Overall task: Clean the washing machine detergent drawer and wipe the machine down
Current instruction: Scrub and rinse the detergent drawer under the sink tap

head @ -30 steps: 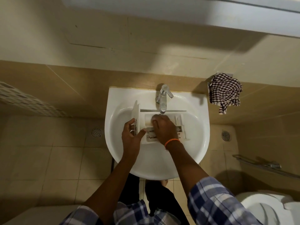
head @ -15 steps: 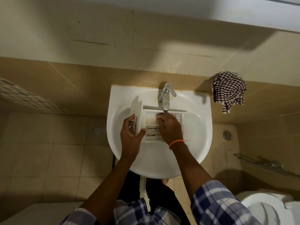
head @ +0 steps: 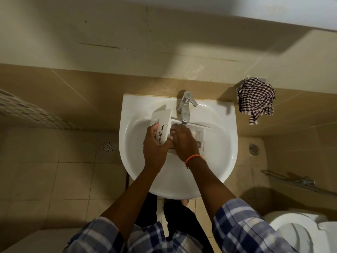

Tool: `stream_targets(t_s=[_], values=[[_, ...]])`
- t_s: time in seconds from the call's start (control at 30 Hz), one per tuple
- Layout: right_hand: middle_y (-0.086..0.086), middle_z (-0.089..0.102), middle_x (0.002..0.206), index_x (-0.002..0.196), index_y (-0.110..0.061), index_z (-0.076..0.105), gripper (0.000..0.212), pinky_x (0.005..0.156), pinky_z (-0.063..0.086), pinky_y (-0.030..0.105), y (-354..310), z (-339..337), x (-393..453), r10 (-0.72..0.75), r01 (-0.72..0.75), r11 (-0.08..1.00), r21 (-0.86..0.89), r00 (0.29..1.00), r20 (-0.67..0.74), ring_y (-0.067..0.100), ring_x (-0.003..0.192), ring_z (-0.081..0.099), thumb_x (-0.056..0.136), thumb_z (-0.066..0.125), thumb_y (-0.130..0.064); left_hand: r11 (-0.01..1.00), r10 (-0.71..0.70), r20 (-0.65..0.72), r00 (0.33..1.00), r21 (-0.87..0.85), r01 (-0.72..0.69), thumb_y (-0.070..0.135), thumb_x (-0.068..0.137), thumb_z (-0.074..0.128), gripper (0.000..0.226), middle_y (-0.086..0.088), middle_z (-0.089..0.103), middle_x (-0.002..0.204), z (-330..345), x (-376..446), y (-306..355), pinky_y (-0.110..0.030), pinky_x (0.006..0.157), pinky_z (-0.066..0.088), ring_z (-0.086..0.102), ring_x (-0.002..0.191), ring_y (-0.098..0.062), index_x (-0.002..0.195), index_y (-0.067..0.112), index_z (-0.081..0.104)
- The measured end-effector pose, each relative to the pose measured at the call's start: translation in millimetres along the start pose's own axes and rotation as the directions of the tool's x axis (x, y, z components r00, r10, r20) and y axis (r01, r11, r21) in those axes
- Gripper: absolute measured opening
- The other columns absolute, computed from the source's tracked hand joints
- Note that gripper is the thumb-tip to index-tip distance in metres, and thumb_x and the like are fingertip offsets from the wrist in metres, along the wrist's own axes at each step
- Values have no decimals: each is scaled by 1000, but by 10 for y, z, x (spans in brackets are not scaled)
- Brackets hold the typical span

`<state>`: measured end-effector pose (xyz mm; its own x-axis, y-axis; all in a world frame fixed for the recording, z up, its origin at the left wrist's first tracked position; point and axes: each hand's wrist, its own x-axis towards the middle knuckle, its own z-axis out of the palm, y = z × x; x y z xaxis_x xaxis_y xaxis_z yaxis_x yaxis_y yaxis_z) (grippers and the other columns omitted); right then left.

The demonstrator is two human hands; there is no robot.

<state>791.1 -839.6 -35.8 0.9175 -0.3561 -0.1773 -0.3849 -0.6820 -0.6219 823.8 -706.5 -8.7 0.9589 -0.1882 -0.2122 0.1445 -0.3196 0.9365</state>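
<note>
One detergent drawer [head: 182, 130] lies in the sink [head: 224, 154] under the tap [head: 185, 108], long axis left-right, front panel leftward and tilted up. Your left hand [head: 155, 148] grips that panel; your right hand [head: 184, 141], fingers curled, presses inside. Checked cloth [head: 255, 101] hangs right.

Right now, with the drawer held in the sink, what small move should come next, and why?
Probably keep rubbing inside the detergent drawer with the right hand under the tap: the left hand grips its front panel over the sink, and the right hand's fingers lie in its compartments.
</note>
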Motion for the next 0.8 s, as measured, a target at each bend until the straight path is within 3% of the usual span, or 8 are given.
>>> stream_targets(t_s=[0.07, 0.13, 0.23, 0.3, 0.5, 0.67, 0.73, 0.8], values=[[7, 62, 122, 123, -11, 62, 36, 94, 49, 31, -67, 2, -34, -171, 166, 984, 72, 983, 73, 22, 111, 55, 107, 38, -33, 1000, -14, -23, 1000, -4, 14, 20, 89, 85, 65, 4, 64, 134, -43, -7, -47, -8, 89, 47, 62, 118, -11, 144, 18, 52], [7, 62, 123, 122, -10, 64, 30, 99, 47, 32, 103, -66, -54, -208, 207, 978, 22, 977, 54, 22, 114, 56, 111, 40, -24, 997, -33, -35, 999, -66, 30, 12, 88, 85, 65, 0, 64, 135, -123, -2, -108, -8, 92, 50, 63, 119, -11, 145, 13, 53], [14, 64, 117, 114, -4, 65, 34, 96, 52, 46, 355, -191, -112, 41, -47, 993, -107, 997, -59, 32, 109, 59, 109, 39, -25, 990, -59, -46, 997, -131, 53, 4, 87, 83, 65, -2, 65, 134, -203, -4, -153, -9, 90, 53, 63, 120, -9, 144, 13, 54], [15, 65, 113, 112, -4, 66, 46, 90, 54, 47, 279, -164, -72, 100, -118, 985, -126, 986, -135, 33, 104, 60, 104, 31, -33, 988, -64, -53, 997, -144, 56, 0, 86, 82, 65, -4, 66, 131, -188, -2, -163, -11, 88, 55, 65, 115, -10, 144, 11, 55], [12, 65, 118, 110, -7, 67, 23, 89, 48, 35, -152, -96, 7, -261, 261, 964, -52, 965, 11, 24, 108, 57, 107, 46, -15, 984, -57, -28, 998, -168, 52, 5, 85, 80, 61, -3, 68, 124, -188, 43, -139, -22, 92, 59, 67, 112, -12, 140, 16, 56], [16, 67, 113, 113, -7, 70, 45, 91, 50, 43, 296, -232, 70, 133, -145, 986, -86, 982, -130, 37, 109, 62, 103, 36, -35, 977, -73, -16, 997, -200, 68, 16, 76, 77, 65, 1, 67, 129, -252, 61, -117, -24, 93, 59, 67, 117, -11, 137, 22, 57], [17, 68, 111, 114, -6, 69, 47, 89, 50, 42, 124, -98, 74, 66, -88, 984, -153, 987, -144, 35, 106, 61, 105, 33, -35, 982, -61, -19, 998, -180, 57, 15, 77, 77, 63, 4, 67, 126, -221, 50, -121, -21, 91, 58, 67, 114, -8, 136, 23, 56], [11, 66, 112, 114, -10, 67, 38, 85, 49, 38, -104, -40, 34, -120, 109, 982, -153, 991, -62, 26, 104, 58, 109, 34, -30, 990, -45, -24, 999, -136, 42, 9, 80, 79, 62, 8, 66, 122, -195, 55, -147, -19, 92, 56, 65, 110, -2, 137, 18, 56]])
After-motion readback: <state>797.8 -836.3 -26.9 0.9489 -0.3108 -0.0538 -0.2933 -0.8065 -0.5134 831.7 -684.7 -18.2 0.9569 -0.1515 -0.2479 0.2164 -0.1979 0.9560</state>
